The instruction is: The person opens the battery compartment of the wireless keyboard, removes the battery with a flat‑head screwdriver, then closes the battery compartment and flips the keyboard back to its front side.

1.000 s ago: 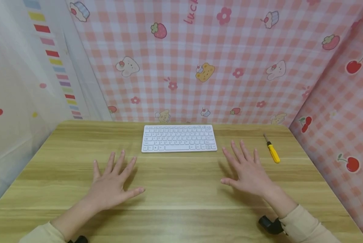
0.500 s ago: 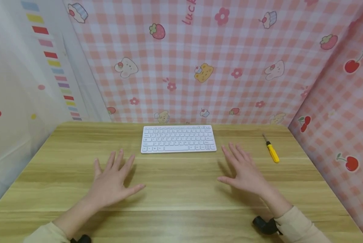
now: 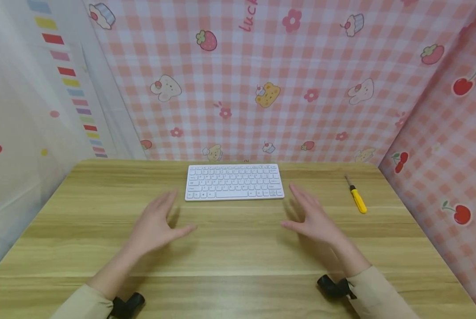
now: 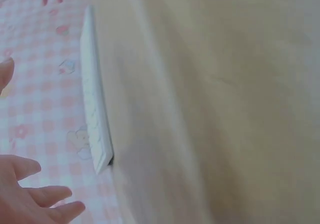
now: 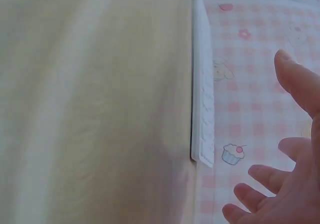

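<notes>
A white keyboard (image 3: 234, 182) lies flat near the back of the wooden table. My left hand (image 3: 154, 223) hovers over the tabletop in front of the keyboard's left end, thumb held apart from the fingers, holding nothing. On the other side, my right hand (image 3: 313, 219) is held the same way near the keyboard's right front corner, also with nothing in it. In the left wrist view the keyboard (image 4: 94, 94) appears edge-on beyond the left fingers (image 4: 47, 196). The right wrist view likewise shows the keyboard (image 5: 203, 84) past the right fingers (image 5: 270, 178).
A screwdriver (image 3: 358, 200) with a yellow handle lies on the table (image 3: 238, 261) to the right of the right hand. Pink checked cloth (image 3: 238, 88) hangs behind the table, and similar cloth (image 3: 441, 177) hangs on the right. Black wrist mounts (image 3: 333, 287) stick out near the sleeves.
Both hands have moved inward toward each other and turned, palms now more toward each other, with fingers less spread. The keyboard and screwdriver have stayed in place.
</notes>
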Motion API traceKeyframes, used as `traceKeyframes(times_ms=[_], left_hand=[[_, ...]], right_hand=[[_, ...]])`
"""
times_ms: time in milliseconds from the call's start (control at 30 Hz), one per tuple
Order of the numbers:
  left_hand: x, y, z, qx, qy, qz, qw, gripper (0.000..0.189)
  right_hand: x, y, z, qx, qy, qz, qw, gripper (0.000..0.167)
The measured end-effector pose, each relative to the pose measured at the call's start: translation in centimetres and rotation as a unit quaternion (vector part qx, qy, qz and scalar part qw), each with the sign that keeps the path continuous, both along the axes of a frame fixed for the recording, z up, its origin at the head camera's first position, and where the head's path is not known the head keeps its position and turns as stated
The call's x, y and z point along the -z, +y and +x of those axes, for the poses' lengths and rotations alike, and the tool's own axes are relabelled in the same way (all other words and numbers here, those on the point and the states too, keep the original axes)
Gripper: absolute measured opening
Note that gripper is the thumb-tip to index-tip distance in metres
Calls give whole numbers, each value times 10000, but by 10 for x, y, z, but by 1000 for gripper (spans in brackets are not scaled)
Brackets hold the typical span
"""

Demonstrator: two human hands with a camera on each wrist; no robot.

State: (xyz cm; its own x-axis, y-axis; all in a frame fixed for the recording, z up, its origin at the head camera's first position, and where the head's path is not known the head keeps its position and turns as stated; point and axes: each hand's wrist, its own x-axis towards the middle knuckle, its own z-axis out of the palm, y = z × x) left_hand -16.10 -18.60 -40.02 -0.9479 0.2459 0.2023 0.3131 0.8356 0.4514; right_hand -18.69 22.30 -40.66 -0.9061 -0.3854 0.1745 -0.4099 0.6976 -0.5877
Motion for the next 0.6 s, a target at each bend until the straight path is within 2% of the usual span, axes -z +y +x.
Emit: traceKeyframes(times_ms=[133, 333, 600], left_hand=[[-5, 3, -15, 50, -222, 506, 9985, 112], [-7, 2, -37, -46, -544, 1089, 9926, 116], [-1, -3, -62, 74, -864, 1318, 9875, 116]], right_hand=[[-5, -2, -11, 26, -178, -178, 9997, 100], [-9, -6, -33, 9, -406, -372, 9985, 98], [4, -5, -55, 58, -904, -712, 9933, 98]])
